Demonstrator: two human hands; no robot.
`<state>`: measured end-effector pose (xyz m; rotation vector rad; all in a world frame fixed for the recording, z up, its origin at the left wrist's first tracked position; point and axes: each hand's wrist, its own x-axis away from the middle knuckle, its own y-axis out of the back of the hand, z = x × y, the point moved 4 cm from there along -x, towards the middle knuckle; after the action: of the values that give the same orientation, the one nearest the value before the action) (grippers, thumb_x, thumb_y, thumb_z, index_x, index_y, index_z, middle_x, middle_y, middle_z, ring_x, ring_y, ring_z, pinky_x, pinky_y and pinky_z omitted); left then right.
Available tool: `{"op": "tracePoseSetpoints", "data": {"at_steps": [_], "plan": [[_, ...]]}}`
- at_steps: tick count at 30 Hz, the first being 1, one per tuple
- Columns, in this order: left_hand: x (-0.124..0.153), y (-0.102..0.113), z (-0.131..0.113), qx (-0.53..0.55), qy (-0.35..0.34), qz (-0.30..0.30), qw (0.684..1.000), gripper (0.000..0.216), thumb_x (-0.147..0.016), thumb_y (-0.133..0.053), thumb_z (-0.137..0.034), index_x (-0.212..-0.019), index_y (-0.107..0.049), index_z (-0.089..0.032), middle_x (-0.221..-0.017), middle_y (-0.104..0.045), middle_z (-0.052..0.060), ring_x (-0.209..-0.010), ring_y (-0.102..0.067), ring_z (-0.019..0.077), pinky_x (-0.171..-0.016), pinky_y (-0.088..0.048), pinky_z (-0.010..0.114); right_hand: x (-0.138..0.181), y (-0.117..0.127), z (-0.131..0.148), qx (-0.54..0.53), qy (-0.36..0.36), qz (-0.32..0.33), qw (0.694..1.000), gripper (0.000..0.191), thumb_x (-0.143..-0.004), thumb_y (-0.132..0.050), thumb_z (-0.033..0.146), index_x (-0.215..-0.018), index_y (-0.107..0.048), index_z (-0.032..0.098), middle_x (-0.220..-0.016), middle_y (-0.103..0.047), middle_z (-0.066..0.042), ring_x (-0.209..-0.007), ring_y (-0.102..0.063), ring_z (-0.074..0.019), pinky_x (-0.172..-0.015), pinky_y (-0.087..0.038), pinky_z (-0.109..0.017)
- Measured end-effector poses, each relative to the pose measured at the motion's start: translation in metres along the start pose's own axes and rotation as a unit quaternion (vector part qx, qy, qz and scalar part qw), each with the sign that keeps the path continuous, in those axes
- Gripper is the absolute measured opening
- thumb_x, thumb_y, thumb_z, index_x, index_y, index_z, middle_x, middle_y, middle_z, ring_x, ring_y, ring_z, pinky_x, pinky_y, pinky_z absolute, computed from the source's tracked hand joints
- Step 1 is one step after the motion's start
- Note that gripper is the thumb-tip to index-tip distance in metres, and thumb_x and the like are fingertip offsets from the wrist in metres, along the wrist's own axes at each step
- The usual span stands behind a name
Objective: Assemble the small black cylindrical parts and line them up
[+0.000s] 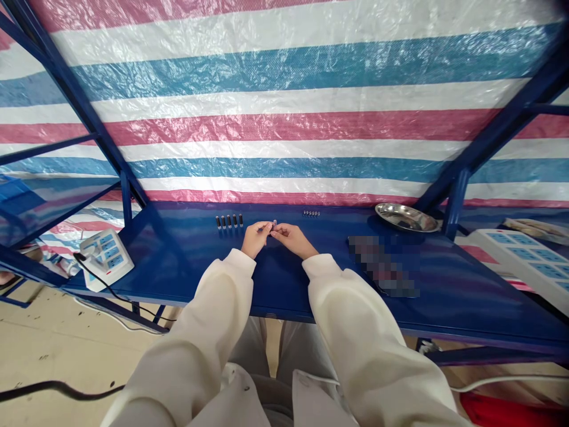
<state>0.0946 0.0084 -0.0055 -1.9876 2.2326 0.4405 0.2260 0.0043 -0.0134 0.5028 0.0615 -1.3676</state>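
Over the middle of the blue table (280,290), my left hand (256,237) and my right hand (292,238) meet with fingertips pinched together. Between them shows a small pale piece (274,223), too tiny for me to name. Both hands are closed around it. Left of my hands, several short black cylinders (229,221) with light lower ends stand in a row. Behind and to the right of them lies a row of several tiny shiny metal pieces (311,214), which neither hand touches.
An oval steel dish (405,218) sits at the back right. In front of it lies a dark, blurred-out flat object (382,267). White power strips are at the left (106,259) and right (524,258) ends. Blue frame posts (453,201) and a striped tarp (284,127) rise behind.
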Motion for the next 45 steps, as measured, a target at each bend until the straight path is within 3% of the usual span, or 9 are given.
{"op": "tracePoseSetpoints", "data": {"at_steps": [4,8,15,18,26,40,45], "plan": [[0.001,-0.002,0.000,0.000,0.008,0.015,1.000,0.025,-0.076,-0.058,-0.037,-0.081,-0.068,-0.015,-0.064,-0.062,0.001,-0.044,-0.046,0.0063,-0.041,-0.034,0.020,0.002,0.000,0.000,0.044,0.000,0.004,0.999,0.031,-0.072,-0.057,0.049,-0.067,-0.057,0.018,-0.054,-0.050,0.004,-0.049,-0.041,-0.0094,-0.048,-0.033,-0.023],[0.001,-0.002,0.002,-0.007,0.015,0.004,1.000,0.015,-0.076,-0.056,-0.026,-0.081,-0.065,-0.015,-0.061,-0.059,0.000,-0.048,-0.049,0.0079,-0.047,-0.038,0.020,0.003,0.000,-0.001,0.078,0.005,0.003,0.997,0.029,-0.072,-0.057,0.045,-0.062,-0.054,0.018,-0.054,-0.048,0.004,-0.050,-0.040,-0.0096,-0.049,-0.032,-0.023],[0.002,-0.003,-0.002,-0.126,-0.040,-0.025,0.991,0.011,-0.077,-0.052,-0.017,-0.077,-0.063,-0.016,-0.064,-0.059,-0.001,-0.056,-0.051,0.0093,-0.057,-0.041,0.022,-0.023,0.038,-0.024,0.176,-0.039,-0.170,0.969,0.021,-0.069,-0.058,0.036,-0.058,-0.054,0.019,-0.059,-0.058,-0.002,-0.057,-0.052,-0.0151,-0.060,-0.039,-0.028],[0.005,-0.006,-0.005,-0.197,-0.068,-0.007,0.978,0.013,-0.079,-0.051,-0.017,-0.080,-0.063,-0.017,-0.069,-0.061,0.000,-0.055,-0.049,0.0091,-0.058,-0.041,0.022,-0.039,0.058,-0.038,0.224,-0.081,-0.197,0.951,0.017,-0.068,-0.059,0.032,-0.058,-0.056,0.018,-0.061,-0.062,-0.003,-0.059,-0.055,-0.0164,-0.061,-0.040,-0.028],[0.008,-0.011,-0.005,-0.245,-0.082,0.014,0.966,0.015,-0.080,-0.049,-0.016,-0.082,-0.064,-0.018,-0.077,-0.066,0.001,-0.067,-0.056,0.0112,-0.067,-0.045,0.022,-0.059,0.072,-0.061,0.345,-0.137,-0.170,0.913,0.012,-0.073,-0.059,0.027,-0.070,-0.065,0.016,-0.072,-0.069,-0.007,-0.069,-0.061,-0.0183,-0.063,-0.040,-0.026],[0.010,-0.013,-0.007,-0.239,-0.094,0.023,0.966,0.015,-0.080,-0.049,-0.017,-0.080,-0.063,-0.018,-0.077,-0.066,0.002,-0.069,-0.058,0.0123,-0.068,-0.045,0.023,-0.064,0.074,-0.073,0.388,-0.151,-0.119,0.901,0.014,-0.078,-0.059,0.025,-0.081,-0.068,0.014,-0.084,-0.070,-0.010,-0.077,-0.063,-0.0193,-0.070,-0.043,-0.027],[0.010,-0.012,-0.009,-0.242,-0.084,0.025,0.966,0.015,-0.080,-0.049,-0.016,-0.080,-0.064,-0.018,-0.078,-0.066,0.002,-0.070,-0.058,0.0125,-0.068,-0.045,0.023,-0.064,0.076,-0.075,0.393,-0.185,-0.076,0.898,0.015,-0.079,-0.056,0.015,-0.088,-0.067,0.012,-0.092,-0.070,-0.013,-0.086,-0.065,-0.0202,-0.076,-0.044,-0.026]]}}
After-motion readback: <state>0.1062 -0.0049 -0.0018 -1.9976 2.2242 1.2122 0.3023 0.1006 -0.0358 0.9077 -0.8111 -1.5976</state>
